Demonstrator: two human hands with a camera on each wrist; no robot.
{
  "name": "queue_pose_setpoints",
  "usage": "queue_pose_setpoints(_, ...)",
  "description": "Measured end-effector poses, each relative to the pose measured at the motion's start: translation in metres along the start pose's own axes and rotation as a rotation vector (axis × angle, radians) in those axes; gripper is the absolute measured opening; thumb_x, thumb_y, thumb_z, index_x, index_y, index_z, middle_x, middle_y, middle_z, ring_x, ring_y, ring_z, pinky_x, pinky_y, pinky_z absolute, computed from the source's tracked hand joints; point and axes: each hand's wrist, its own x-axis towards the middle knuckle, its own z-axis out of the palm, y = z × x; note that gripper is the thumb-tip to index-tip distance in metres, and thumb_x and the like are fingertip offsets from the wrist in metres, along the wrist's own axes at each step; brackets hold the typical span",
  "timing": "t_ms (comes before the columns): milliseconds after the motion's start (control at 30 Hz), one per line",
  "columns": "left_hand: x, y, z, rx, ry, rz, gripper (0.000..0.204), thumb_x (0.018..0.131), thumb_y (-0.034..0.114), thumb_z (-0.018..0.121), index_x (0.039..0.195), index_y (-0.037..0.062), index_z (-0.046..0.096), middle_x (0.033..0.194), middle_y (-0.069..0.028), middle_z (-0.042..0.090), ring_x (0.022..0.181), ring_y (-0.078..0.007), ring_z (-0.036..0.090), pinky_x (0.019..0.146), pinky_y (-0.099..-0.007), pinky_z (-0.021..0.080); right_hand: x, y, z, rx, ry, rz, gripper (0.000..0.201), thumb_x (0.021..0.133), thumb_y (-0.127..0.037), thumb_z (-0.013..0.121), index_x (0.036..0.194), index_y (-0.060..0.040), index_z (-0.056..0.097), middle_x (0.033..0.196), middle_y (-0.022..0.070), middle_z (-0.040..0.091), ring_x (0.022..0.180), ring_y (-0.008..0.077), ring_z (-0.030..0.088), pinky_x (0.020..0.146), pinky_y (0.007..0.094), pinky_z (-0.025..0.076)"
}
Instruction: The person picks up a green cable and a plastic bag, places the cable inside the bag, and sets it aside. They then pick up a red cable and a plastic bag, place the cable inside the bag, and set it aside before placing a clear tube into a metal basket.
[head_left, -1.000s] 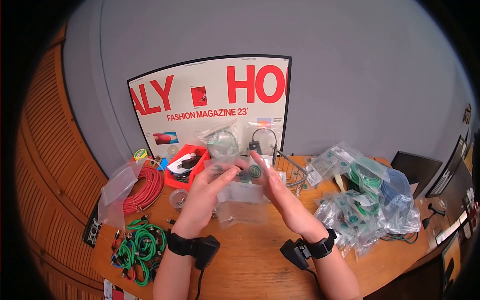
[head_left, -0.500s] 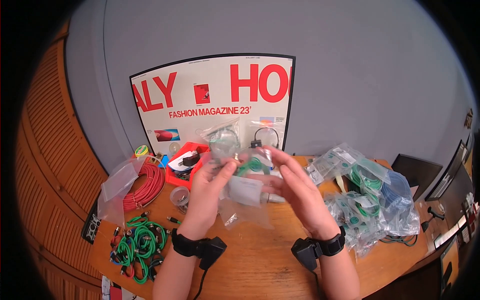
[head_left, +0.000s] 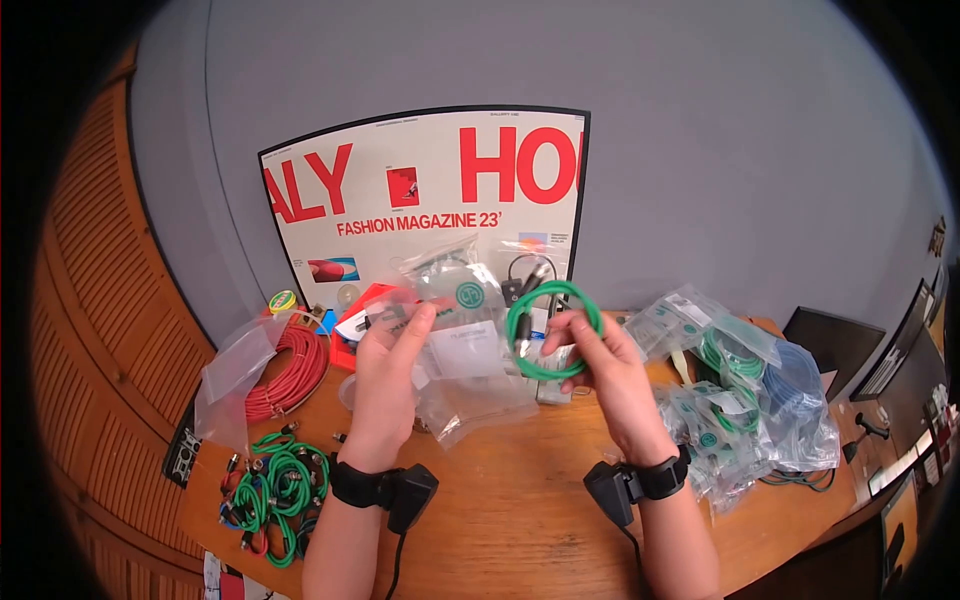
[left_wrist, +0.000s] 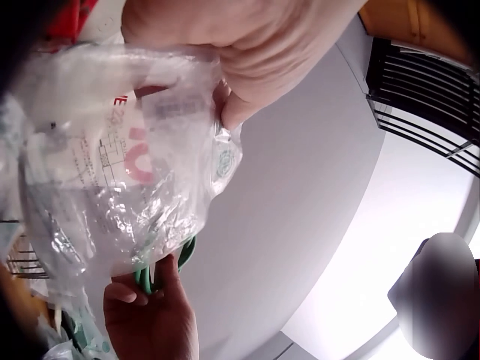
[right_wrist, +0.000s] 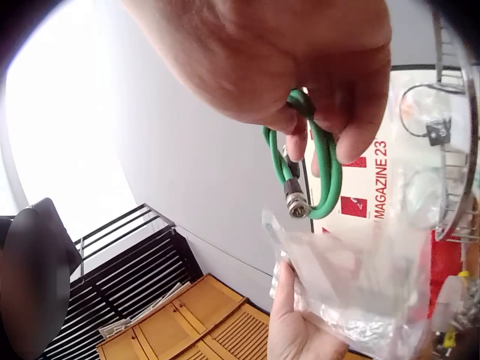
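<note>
My left hand (head_left: 385, 390) pinches a clear plastic bag (head_left: 465, 350) with a green round logo and a white label, thumb on its near face. The bag hangs flat over the table, and in the left wrist view its film (left_wrist: 82, 202) is wrinkled and see-through. Just right of it, my right hand (head_left: 618, 390) holds a coiled green cable (head_left: 560, 287) between thumb and fingers, outside the bag in the head view. A metal twist-lock connector (right_wrist: 298, 205) hangs from the coil in the right wrist view. Part of the coil is hidden behind my right fingers.
A pile of green cables (head_left: 290, 485) lies at the left front, with a red cable coil (head_left: 290, 375) behind it. A red bin (head_left: 375, 298) stands at the back. Bagged cables (head_left: 720, 435) heap up on the right. A poster (head_left: 420, 260) leans behind.
The green cable has come out of the bag in my right hand, which holds it to the right. My left hand keeps the bag, now hanging flatter and further left.
</note>
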Motion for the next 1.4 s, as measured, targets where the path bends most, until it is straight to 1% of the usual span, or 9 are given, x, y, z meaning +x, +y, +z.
queue_pose_setpoints(67, 0.002, 0.001, -0.002, 0.006, 0.029, 0.030, 0.023, 0.094, 0.017, 0.059, 0.109, 0.0003, 0.062, 0.109, -0.0065, 0.065, 0.103, -0.0132, 0.058, 0.091, -0.0297, 0.044, 0.000, -0.004, -0.003, 0.047, 0.132, -0.035, 0.027, 0.102, -0.028, 0.042, 0.110, -0.0096, 0.060, 0.091, 0.0011, 0.064, 0.076, 0.0060, 0.057, 0.057, 0.0197, 0.046)
queue_pose_setpoints(233, 0.005, -0.003, -0.007, -0.073, 0.067, 0.030, 0.024, 0.094, 0.017, 0.059, 0.113, 0.0017, 0.056, 0.108, -0.0063, 0.063, 0.104, -0.0145, 0.059, 0.090, -0.0300, 0.045, -0.001, -0.009, -0.008, 0.102, 0.164, -0.071, 0.028, 0.102, -0.027, 0.040, 0.113, -0.0093, 0.059, 0.092, 0.0023, 0.063, 0.082, 0.0072, 0.058, 0.063, 0.0232, 0.053)
queue_pose_setpoints(433, -0.004, 0.004, 0.005, -0.209, 0.024, -0.146, 0.028, 0.094, 0.021, 0.059, 0.114, 0.0014, 0.055, 0.110, -0.0078, 0.063, 0.104, -0.0167, 0.059, 0.089, -0.0314, 0.046, -0.002, -0.008, -0.002, 0.097, 0.166, 0.000, 0.026, 0.102, -0.025, 0.043, 0.112, -0.0095, 0.061, 0.095, 0.0012, 0.061, 0.084, 0.0076, 0.058, 0.066, 0.0238, 0.054)
queue_pose_setpoints(667, -0.001, -0.009, 0.002, -0.119, 0.024, -0.093, 0.029, 0.094, 0.021, 0.058, 0.113, 0.0007, 0.053, 0.110, -0.0147, 0.065, 0.100, -0.0180, 0.061, 0.086, -0.0319, 0.049, -0.001, 0.001, 0.010, 0.044, 0.093, 0.026, 0.025, 0.101, -0.026, 0.046, 0.106, -0.0083, 0.063, 0.094, -0.0011, 0.061, 0.086, 0.0071, 0.059, 0.069, 0.0245, 0.053)
queue_pose_setpoints(833, 0.000, -0.006, 0.004, -0.162, 0.075, -0.125, 0.025, 0.095, 0.020, 0.058, 0.110, 0.0008, 0.053, 0.109, -0.0156, 0.065, 0.100, -0.0190, 0.062, 0.087, -0.0327, 0.049, -0.003, 0.008, 0.017, 0.007, -0.095, 0.015, 0.018, 0.092, -0.022, 0.063, 0.098, -0.0050, 0.062, 0.080, -0.0049, 0.057, 0.070, 0.0018, 0.049, 0.061, 0.0184, 0.042)
queue_pose_setpoints(1000, -0.004, -0.008, 0.009, -0.156, 0.013, -0.159, 0.024, 0.094, 0.018, 0.059, 0.111, 0.0014, 0.053, 0.109, -0.0146, 0.065, 0.100, -0.0186, 0.062, 0.087, -0.0328, 0.049, -0.004, 0.012, 0.020, -0.161, -0.070, -0.008, 0.024, 0.083, -0.021, 0.074, 0.093, -0.0026, 0.062, 0.075, -0.0066, 0.052, 0.061, 0.0018, 0.039, 0.054, 0.0191, 0.033)
queue_pose_setpoints(1100, -0.006, -0.008, 0.013, -0.119, -0.008, -0.118, 0.025, 0.093, 0.015, 0.060, 0.113, 0.0017, 0.052, 0.109, -0.0121, 0.064, 0.100, -0.0175, 0.061, 0.087, -0.0316, 0.048, -0.002, 0.014, 0.015, -0.210, -0.080, -0.061, 0.021, 0.084, -0.019, 0.073, 0.091, -0.0019, 0.063, 0.072, -0.0064, 0.054, 0.062, 0.0011, 0.043, 0.055, 0.0184, 0.036)
queue_pose_setpoints(1167, -0.007, -0.008, 0.016, -0.090, -0.015, -0.079, 0.026, 0.092, 0.013, 0.061, 0.114, 0.0018, 0.052, 0.108, -0.0107, 0.064, 0.100, -0.0169, 0.061, 0.087, -0.0305, 0.048, -0.003, 0.009, 0.015, -0.028, 0.042, -0.010, 0.018, 0.086, -0.018, 0.072, 0.091, -0.0018, 0.065, 0.070, -0.0061, 0.056, 0.063, 0.0011, 0.049, 0.057, 0.0181, 0.039)
queue_pose_setpoints(1400, -0.011, -0.011, 0.020, 0.118, -0.199, -0.167, 0.030, 0.088, 0.007, 0.065, 0.115, 0.0005, 0.055, 0.102, -0.0065, 0.066, 0.089, -0.0119, 0.063, 0.076, -0.0271, 0.051, -0.002, 0.003, 0.017, 0.026, 0.090, -0.008, 0.022, 0.088, -0.020, 0.069, 0.101, -0.0021, 0.065, 0.081, -0.0025, 0.061, 0.071, 0.0025, 0.054, 0.066, 0.0187, 0.047)
